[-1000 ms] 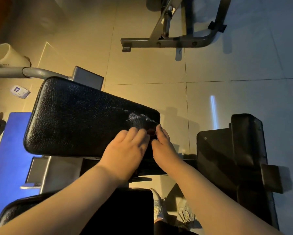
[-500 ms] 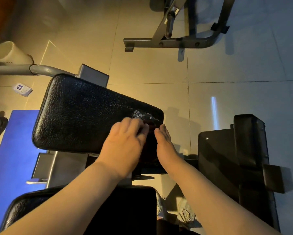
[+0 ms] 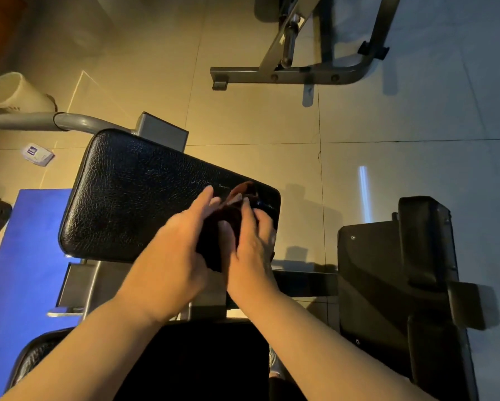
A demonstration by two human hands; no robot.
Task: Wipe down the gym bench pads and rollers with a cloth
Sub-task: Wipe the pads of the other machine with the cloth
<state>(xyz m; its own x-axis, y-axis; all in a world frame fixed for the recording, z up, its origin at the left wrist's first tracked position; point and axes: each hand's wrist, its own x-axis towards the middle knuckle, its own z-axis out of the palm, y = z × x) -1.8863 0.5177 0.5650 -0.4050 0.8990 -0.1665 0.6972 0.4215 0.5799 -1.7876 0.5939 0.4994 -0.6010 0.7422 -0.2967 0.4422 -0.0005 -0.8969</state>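
A black leather bench pad lies across the middle of the view on a grey steel frame. A dark reddish-brown cloth is bunched between my two hands over the pad's right end. My left hand holds the cloth's left side with its fingers stretched forward. My right hand grips the cloth from the right, fingers wrapped over it. A second black pad sits under my forearms at the bottom. Another black padded part stands at the right.
Tiled floor lies beyond the pad. A grey machine frame stands at the top. At the left, a blue mat lies by a white cup and a small packet. A grey tube runs to the pad's bracket.
Earlier both hands lay flat on the pad's right end with the cloth beneath. Now they have lifted and bunched the cloth between them. The view has shifted slightly.
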